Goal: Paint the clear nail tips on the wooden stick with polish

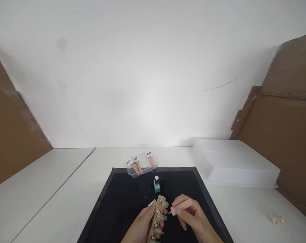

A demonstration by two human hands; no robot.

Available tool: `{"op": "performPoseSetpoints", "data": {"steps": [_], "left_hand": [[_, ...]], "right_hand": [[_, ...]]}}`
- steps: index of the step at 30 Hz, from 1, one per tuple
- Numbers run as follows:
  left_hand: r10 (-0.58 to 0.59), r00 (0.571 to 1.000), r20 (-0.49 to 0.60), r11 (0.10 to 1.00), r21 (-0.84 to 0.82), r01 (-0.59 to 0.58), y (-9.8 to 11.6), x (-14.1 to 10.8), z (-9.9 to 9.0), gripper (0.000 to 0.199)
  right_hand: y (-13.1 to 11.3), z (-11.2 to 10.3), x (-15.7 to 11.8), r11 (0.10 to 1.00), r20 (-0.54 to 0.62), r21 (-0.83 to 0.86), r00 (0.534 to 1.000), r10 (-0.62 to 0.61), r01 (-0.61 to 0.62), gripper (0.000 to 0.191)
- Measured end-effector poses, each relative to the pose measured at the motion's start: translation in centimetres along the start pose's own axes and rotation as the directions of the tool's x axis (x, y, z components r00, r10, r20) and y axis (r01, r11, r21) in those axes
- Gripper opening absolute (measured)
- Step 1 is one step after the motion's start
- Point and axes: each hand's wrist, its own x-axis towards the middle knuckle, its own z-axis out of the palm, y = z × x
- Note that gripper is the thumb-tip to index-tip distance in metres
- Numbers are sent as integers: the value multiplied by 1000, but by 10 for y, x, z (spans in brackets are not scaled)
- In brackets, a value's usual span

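Note:
My left hand (142, 221) is wrapped round a wooden strip (158, 216) set with several metal knobs, each bearing a clear nail tip (162, 217). A small white piece (152, 203) shows by the left thumb; the hand hides most of it. My right hand (190, 217) pinches a peach nail polish brush (182, 206). Its thin tip points left and sits just short of the nail tips. Beyond the strip, a teal bottle with a white cap (156, 184) stands upright on the black mat (127, 192).
At the mat's far edge sits a clear tray (145, 170) holding 3 peach tubes with white labelled ends. A white plastic bin (236, 163) lies at the right. Small beige rings (275, 220) rest near the right edge. Cardboard panels (287, 135) flank both sides.

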Motion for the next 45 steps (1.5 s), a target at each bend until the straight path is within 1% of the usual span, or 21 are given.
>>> {"op": "performPoseSetpoints", "data": {"steps": [3,5,10,15,20,24,28,31,34,37,41,45], "left_hand": [[0,1000,-3,1000,-4,0,0,0,1,64],[-7,1000,-3,1000,-7,7,1,0,1,63],[-8,1000,6,1000,-18,9,3,-1,1,61],[-3,1000,25,999,-33,4,1,1,1,61],[-6,1000,15,999,-38,7,1,1,2,60],[-3,1000,3,1000,-22,3,3,0,2,60],[-5,1000,3,1000,-15,5,3,0,1,62],[-14,1000,4,1000,-25,14,1,0,0,64],[-18,1000,-13,999,-36,17,1,1,0,64],[-12,1000,-12,999,-47,11,1,3,-1,64],[-35,999,5,999,-40,35,1,4,-1,64],[-25,1000,10,999,-41,25,0,3,0,63]], "right_hand": [[-2,1,0,1000,-4,-18,1000,23,-23,24],[-3,2,1,999,-27,-21,999,36,-37,25],[-3,2,1,999,-66,18,996,52,-51,28],[-1,0,0,999,-39,43,999,-4,6,25],[-4,3,0,1000,23,8,1000,2,-2,20],[-3,2,1,1000,1,14,1000,-4,4,23],[3,-1,1,998,-20,42,999,-44,45,22],[2,-1,0,996,20,28,996,-86,85,18],[-1,1,-1,997,63,-17,995,-72,73,16],[1,1,1,998,41,-33,998,-50,52,17],[11,-3,3,994,-6,45,995,-95,95,20],[10,-4,2,995,-13,58,996,-83,83,18]]}}
